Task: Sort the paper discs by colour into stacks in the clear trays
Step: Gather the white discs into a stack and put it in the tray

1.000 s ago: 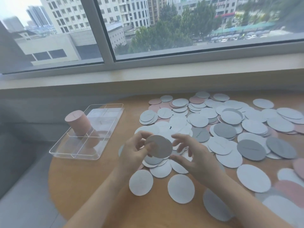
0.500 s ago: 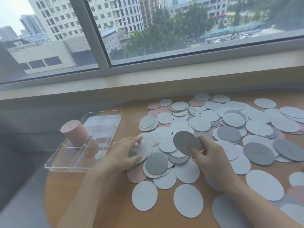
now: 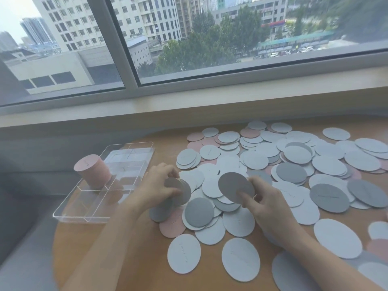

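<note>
We look down at a round wooden table (image 3: pixel 109 244) below a window, strewn with loose paper discs (image 3: pixel 294 171) in pale blue-white, dark grey and pink.

Our right hand (image 3: pixel 270 204) pinches one dark grey disc (image 3: pixel 234 186) by its lower right edge, thumb on its face, and holds it above the pile. The disc is tilted up, with its face turned toward us and to the left. A disc has no true long axis, but from here it reads as an oval leaning from upper left to lower right.

Our left hand (image 3: pixel 157 185) curls round a small grey stack (image 3: pixel 178 191), tipped on edge, with its face toward the right hand.

At the left edge of the table sits a clear divided tray (image 3: pixel 88 215) with a tall pink stack (image 3: pixel 92 171) in one compartment.

Risks, as we judge them: the edge pinch is light, so the thin disc could slip or bend. The hand-held stack could fan out and spill. Grey and blue-white look alike in this light, so a disc could be missorted. The tall pink stack could topple if the tray is nudged.
</note>
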Motion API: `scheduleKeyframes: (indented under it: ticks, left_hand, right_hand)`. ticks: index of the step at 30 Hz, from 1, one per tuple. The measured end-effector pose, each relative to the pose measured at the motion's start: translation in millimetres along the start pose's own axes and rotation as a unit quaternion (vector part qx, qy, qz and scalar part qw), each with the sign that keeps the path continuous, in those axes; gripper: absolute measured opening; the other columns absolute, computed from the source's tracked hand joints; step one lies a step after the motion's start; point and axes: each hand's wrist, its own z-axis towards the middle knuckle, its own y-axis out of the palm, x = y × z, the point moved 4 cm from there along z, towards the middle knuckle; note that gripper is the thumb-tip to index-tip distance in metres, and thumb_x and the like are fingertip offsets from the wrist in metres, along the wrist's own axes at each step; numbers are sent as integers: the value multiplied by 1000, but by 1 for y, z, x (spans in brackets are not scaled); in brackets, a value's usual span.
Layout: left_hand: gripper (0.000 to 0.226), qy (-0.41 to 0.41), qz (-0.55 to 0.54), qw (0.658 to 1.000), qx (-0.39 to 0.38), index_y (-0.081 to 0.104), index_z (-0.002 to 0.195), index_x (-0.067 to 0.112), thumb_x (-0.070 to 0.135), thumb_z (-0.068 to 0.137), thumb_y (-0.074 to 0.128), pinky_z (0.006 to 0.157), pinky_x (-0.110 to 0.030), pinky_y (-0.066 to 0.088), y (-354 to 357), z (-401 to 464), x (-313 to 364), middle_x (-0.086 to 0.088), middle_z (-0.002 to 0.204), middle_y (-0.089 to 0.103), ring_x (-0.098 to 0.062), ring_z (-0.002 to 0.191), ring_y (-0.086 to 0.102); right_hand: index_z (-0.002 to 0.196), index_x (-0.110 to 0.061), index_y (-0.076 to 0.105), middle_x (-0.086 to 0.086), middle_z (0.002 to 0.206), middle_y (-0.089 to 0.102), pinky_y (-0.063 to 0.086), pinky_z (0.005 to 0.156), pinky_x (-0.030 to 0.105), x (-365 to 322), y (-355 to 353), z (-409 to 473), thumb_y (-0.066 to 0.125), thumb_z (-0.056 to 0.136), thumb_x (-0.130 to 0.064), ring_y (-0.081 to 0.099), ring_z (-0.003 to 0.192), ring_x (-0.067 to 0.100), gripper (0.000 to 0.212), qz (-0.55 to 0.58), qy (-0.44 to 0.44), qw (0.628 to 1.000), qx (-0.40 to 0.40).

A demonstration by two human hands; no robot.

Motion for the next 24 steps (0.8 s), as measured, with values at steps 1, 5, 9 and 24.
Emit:
scheduleKeyframes:
  ticks: [1,5,9,24]
  left_hand:
    - [28,-2,-26,999,20,55,83,37,22,80,78,70,-30,38,-3,-2,0,14,84,52,-16,89,49]
    - [18,11,-190,979,73,57,83,29,38,77,71,65,-33,40,-17,-14,18,1,75,62,-9,68,52]
    - [19,63,-268,960,47,63,91,25,27,80,77,65,-35,46,0,-27,62,8,81,66,-22,63,49]
    - [35,167,-172,953,187,65,122,27,22,88,73,65,-17,46,69,-33,86,10,95,52,-13,75,55]
  right_hand:
    - [90,-27,60,-1,74,63,46,66,37,0,0,0,64,93,-21,58,67,27,7,4,0,1000,0]
    - [90,-27,60,-1,75,64,47,66,36,1,-1,3,61,94,-19,61,69,25,9,12,0,1000,5]
    - [92,-30,61,-2,75,63,46,64,30,-1,-1,2,61,95,-20,58,65,19,11,11,-6,1000,6]
    - [125,-40,61,-19,113,65,43,93,24,-6,6,2,36,106,-37,58,111,8,31,-4,-63,994,-89]
